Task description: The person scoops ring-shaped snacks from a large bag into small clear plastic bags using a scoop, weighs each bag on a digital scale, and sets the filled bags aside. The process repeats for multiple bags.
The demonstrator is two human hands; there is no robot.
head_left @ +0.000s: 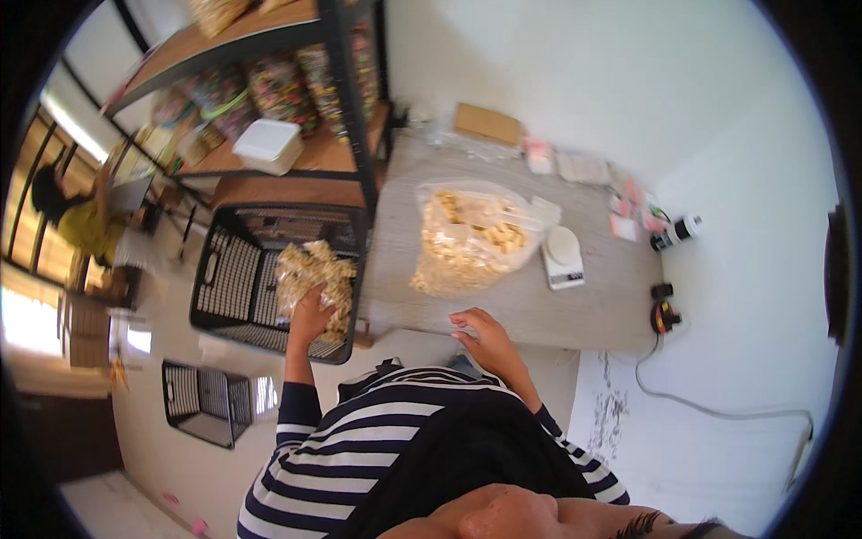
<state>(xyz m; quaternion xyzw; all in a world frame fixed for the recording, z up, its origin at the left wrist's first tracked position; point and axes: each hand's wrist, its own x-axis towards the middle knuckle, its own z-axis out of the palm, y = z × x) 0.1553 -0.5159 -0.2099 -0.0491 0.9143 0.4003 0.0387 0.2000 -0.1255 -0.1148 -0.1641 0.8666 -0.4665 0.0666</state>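
Snack bag [314, 274] small, clear, gripped in closed left hand [310, 319], held over black wire basket [229, 278] at left, beside surface edge. Right hand [485, 337] open, flat on near edge of grey surface [593, 305]. Large clear bag of same snacks [467, 238] lies mid-surface, just far of right hand. White kitchen scale [563, 256] right of large bag. Shelf rack [296, 135] with white box [268, 144] far left. Second basket [206, 402] on floor, near left.
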